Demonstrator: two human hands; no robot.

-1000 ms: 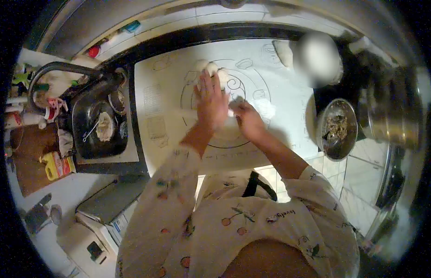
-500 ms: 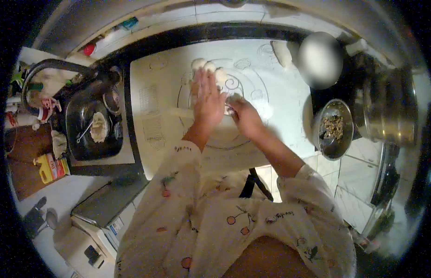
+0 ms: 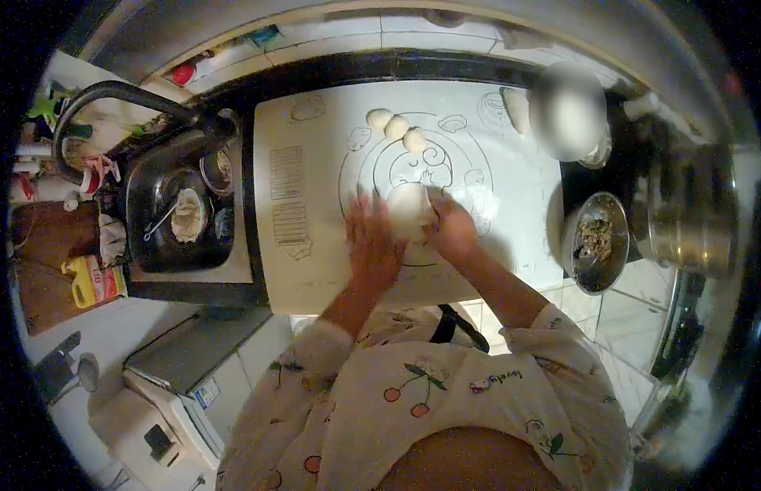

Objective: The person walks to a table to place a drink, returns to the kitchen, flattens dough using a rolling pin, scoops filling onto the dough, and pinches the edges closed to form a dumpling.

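A flat, pale round of dough (image 3: 408, 206) lies on the printed white mat (image 3: 315, 282), between my two hands. Its edge is pinched in the closed fingers of my right hand (image 3: 452, 231). At the round's left side, my left hand (image 3: 374, 244) lies flat, palm down and fingers stretched out; anything beneath the palm is hidden. Three small dough balls (image 3: 396, 127) sit in a slanting row beyond the round. Farther off, a longer pale piece of dough (image 3: 515, 110) rests by the mat's far right corner.
Right of the mat stands a metal bowl (image 3: 597, 278) with a chopped brown mixture, near a large metal pot (image 3: 695, 217). A black sink (image 3: 151, 254) is on the left, holding a bowl of pale powder or dough (image 3: 188, 217). A black faucet (image 3: 135, 94) arches over it.
My left hand has drawn back towards me from over the dough, uncovering the dough balls and a wider pale round. My right hand still pinches the dough. The whole view has shifted slightly.
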